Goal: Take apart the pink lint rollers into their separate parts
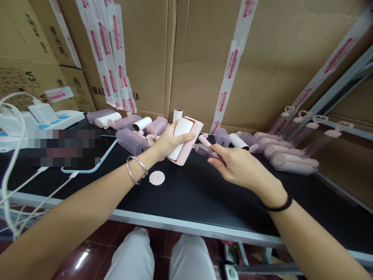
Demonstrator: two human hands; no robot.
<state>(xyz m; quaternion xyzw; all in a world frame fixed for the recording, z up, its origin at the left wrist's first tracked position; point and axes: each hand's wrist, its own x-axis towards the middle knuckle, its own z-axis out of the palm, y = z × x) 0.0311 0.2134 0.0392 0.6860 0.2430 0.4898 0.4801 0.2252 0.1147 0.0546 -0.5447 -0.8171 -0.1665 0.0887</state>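
"What do you have in your left grip (169, 140)?"

"A pink casing (189, 151) with a white roll (185, 125) in it. I'm clamped on it, my thumb laid across the front, and I hold it tilted above the table (204, 198)."

"And your right grip (237, 163)?"

"Closed around a clear handle (206, 151), thumb and fingers together on it. Its tip points at the casing's lower right side."

"Is it touching?"

"The two are right up against each other, but I can't tell whether the tip is inside."

"What's lying near you?"

"A round pink disc (157, 177) lies flat on the table, below my left grip and toward my body. Farther back I have mauve cases (132, 142) and loose white tubes (142, 124) in a jumbled row, in front of a big cardboard box (201, 58)."

"On your right?"

"A group of rollers (294, 163) at the table's far end, their clear handles pointing up, with heart-shaped loops on top."

"And your left?"

"A device in a pale blue case (87, 170), with a cable plugged into it, and a white power strip (68, 116) behind."
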